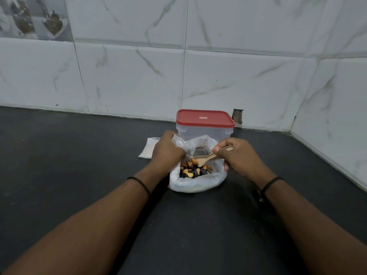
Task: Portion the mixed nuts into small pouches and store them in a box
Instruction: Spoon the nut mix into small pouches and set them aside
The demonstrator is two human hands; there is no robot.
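Two arms reach out over a dark counter [79, 155]. Each wrist has a thin black band on it.

A clear plastic bag [196, 183] sits on the counter between the two hands. Its top is open. Inside is a pile of mixed nuts [195, 170], some pale, some orange and some dark.

The left hand [166, 151] is at the left side of the bag. Its fingers [172, 138] are curled around the bag's rim and hold it up. A small clear pouch seems to be bunched in that hand too, but it is hard to tell.

The right hand [236, 155] is at the right side of the bag. Its fingers [217, 149] pinch the handle of a small wooden spoon [206, 158]. The spoon's flat end points left and down, just above the nuts.

Just behind the left hand, some flat clear pouches [148, 147] lie on the counter.

Right behind the bag stands a clear plastic box [183, 133]. Its red lid [204, 118] is on.

Behind the box is a wall of white marble tiles [218, 76]. There is a small hole [237, 115] in a tile, just right of the lid.
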